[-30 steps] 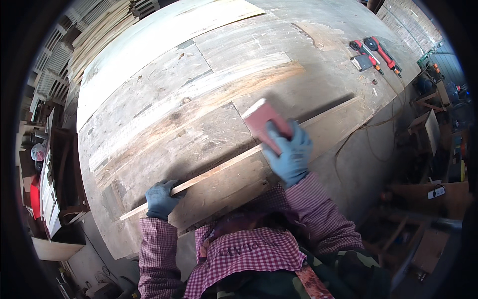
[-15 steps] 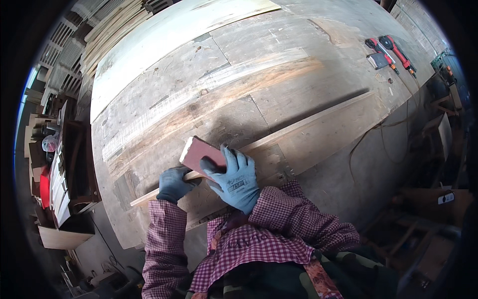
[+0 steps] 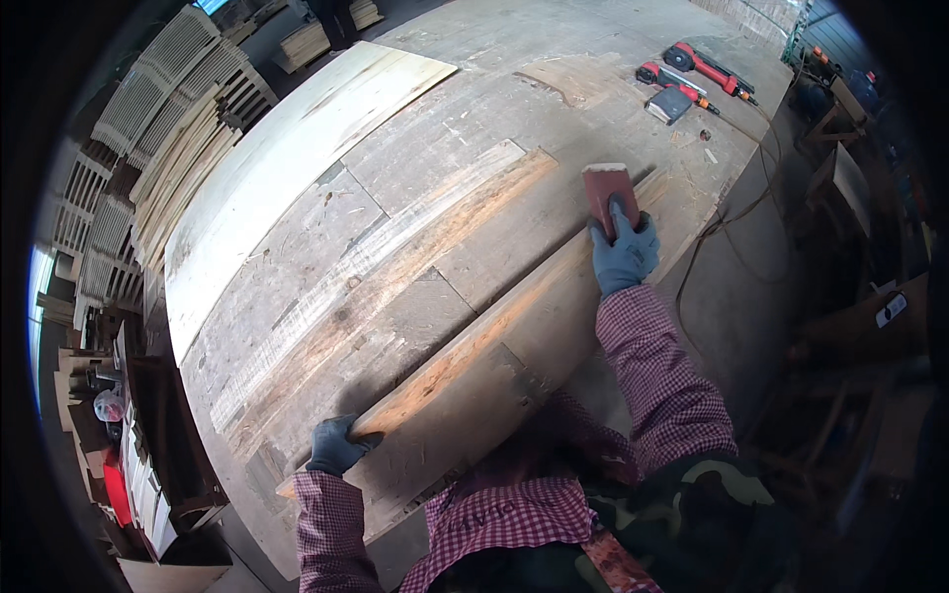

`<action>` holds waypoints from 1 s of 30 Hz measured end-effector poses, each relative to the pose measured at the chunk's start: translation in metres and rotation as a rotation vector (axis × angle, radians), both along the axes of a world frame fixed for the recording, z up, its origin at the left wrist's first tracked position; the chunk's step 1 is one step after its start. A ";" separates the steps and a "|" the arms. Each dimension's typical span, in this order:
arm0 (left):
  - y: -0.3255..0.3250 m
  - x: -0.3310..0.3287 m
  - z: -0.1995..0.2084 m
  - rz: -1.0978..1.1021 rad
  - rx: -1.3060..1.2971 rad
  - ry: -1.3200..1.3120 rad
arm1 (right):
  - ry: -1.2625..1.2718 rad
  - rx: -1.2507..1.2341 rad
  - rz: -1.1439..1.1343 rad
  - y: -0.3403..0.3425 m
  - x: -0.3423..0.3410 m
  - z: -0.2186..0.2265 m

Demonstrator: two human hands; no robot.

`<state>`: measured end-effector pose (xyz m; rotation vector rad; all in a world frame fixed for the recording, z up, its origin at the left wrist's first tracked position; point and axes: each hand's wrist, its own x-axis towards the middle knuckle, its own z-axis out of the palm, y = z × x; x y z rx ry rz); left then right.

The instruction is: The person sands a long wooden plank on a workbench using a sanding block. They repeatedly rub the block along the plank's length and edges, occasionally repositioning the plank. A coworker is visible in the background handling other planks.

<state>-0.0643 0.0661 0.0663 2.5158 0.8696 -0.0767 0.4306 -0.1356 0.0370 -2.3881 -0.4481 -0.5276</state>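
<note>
A long, narrow wooden strip (image 3: 457,368) lies slantwise along the near side of the worktable, from near left to far right. My left hand (image 3: 339,445), in a blue-grey work glove, grips the strip close to its near left end, with the thumb on top. Towards the far right end, my gloved right hand (image 3: 626,257) holds a dark red sanding block (image 3: 610,188) at the strip. The block's pale edge faces away from me. The fingers beneath the block are partly hidden, and so is its contact with the wood.
Worn wooden boards form the worktable top (image 3: 415,287). A pale plywood sheet (image 3: 287,198) lies at the far left. Red power tools (image 3: 707,69) and a small dark block (image 3: 669,105) sit at the far right, with a cable (image 3: 756,163) trailing off the edge. Stacked slats (image 3: 183,168) stand beyond the table.
My right hand has travelled with the sanding block from beside my left hand to the strip's far right part. My left hand still holds the near left end. The whole view has swung.
</note>
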 end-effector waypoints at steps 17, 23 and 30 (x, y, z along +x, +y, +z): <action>-0.050 -0.144 0.008 0.227 0.406 0.129 | 0.072 -0.357 0.252 -0.016 0.034 0.031; -0.064 -0.064 0.020 0.154 0.369 0.029 | 0.137 -0.416 0.125 -0.005 0.043 0.044; -0.068 -0.001 -0.016 0.128 0.431 0.083 | 0.029 -0.183 0.844 0.014 -0.192 0.055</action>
